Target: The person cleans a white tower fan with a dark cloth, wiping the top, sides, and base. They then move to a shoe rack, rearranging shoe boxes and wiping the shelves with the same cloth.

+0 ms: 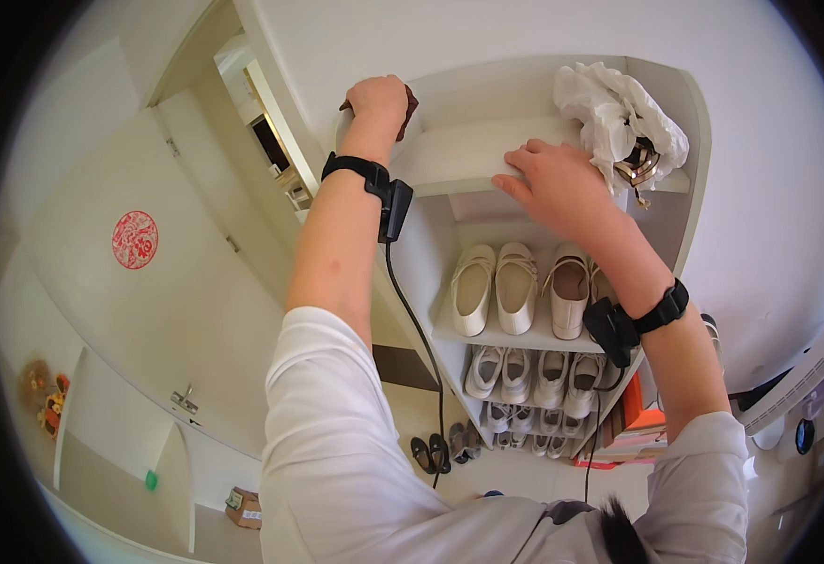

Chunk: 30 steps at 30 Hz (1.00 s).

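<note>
My left hand [377, 97] is closed round a dark brown cloth [410, 111] at the upper left edge of a white shoe rack [487, 150]. Parts of the cloth stick out on both sides of my fist. My right hand [562, 183] is over the front of the rack's top shelf, fingers apart and holding nothing. Just beyond it, a crumpled white plastic bag [609, 108] lies on that shelf at the right. Something shiny and gold-coloured [639, 162] shows in the bag's opening; its kind is unclear.
Below stand white shoes [517, 287] and rows of sneakers [551, 376]. Dark shoes [431, 455] lie on the floor to the left. Stacked books or boxes [633, 428] are right of the rack. A white door [139, 320] is at the left. Cables hang from both wrist straps.
</note>
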### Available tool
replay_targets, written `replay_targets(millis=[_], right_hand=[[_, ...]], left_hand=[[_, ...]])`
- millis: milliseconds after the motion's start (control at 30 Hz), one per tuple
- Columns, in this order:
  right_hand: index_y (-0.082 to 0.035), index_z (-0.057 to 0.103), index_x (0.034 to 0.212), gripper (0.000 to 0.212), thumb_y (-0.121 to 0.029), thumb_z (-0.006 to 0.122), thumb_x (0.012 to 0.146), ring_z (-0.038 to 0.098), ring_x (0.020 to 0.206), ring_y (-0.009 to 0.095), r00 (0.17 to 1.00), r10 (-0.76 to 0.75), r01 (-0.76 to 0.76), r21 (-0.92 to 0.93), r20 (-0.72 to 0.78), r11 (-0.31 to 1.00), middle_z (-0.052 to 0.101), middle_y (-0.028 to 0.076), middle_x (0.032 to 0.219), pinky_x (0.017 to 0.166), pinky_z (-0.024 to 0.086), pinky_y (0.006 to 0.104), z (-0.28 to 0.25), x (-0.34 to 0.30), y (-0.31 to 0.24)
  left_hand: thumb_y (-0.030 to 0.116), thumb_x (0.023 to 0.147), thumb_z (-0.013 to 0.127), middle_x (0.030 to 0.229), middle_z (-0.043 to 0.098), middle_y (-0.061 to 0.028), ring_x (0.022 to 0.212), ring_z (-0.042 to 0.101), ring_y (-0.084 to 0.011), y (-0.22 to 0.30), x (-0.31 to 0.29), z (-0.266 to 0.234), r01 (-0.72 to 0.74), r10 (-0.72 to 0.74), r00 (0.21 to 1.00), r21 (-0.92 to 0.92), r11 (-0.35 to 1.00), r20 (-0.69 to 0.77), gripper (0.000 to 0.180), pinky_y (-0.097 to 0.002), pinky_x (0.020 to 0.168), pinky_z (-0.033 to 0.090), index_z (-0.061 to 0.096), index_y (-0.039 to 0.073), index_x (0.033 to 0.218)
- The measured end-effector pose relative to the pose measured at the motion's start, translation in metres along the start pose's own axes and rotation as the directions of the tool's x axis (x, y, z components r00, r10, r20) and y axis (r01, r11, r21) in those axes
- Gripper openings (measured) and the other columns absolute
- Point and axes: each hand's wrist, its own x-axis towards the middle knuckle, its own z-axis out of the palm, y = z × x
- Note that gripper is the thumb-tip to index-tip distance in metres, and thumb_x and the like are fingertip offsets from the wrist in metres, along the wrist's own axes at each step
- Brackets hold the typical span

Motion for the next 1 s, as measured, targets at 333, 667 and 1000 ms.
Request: replay_targets(millis=[333,667,1000], right_hand=[[-0.002,0.066,0.083,0.033,-0.033,0.058,0.090,0.063,0.075,0.037,0.996,-0.020,0.022,0.020,-0.091,1.000,0.063,0.015,0.083,0.072,0.050,0.0472,0.000,-0.002,-0.006],[-0.002,0.063,0.114,0.037,-0.029,0.054,0.092,0.061,0.098,0.038,0.995,0.064,-0.069,0.062,0.077,0.996,0.064,0.020,0.102,0.087,0.048,0.0443,-0.014,0.020,-0.010],[-0.010,0.051,0.134,0.049,-0.028,0.058,0.089,0.055,0.114,0.031,0.785,-0.105,0.161,-0.037,0.611,0.986,0.046,0.010,0.138,0.101,0.041,0.0394,0.053,0.137,-0.030]], left_hand=[[0.033,0.083,0.065,0.109,0.069,-0.0113,0.100,0.065,-0.0326,-0.033,0.036,0.015,-0.208,0.179,0.976,-0.296,0.932,-0.122,0.041,-0.0420,0.084,0.053,0.062,0.010,0.118],[0.046,0.096,0.052,0.139,0.047,-0.0229,0.125,0.049,-0.0360,-0.012,-0.078,-0.007,-0.483,0.487,0.848,-0.683,0.548,-0.209,0.067,-0.0385,0.104,0.040,0.036,0.003,0.145],[0.015,0.098,0.040,0.128,0.054,-0.0218,0.113,0.054,-0.0399,-0.011,-0.132,0.036,-0.343,-0.044,0.918,-0.845,0.409,-0.395,0.038,-0.0440,0.096,0.043,0.047,0.001,0.133]])
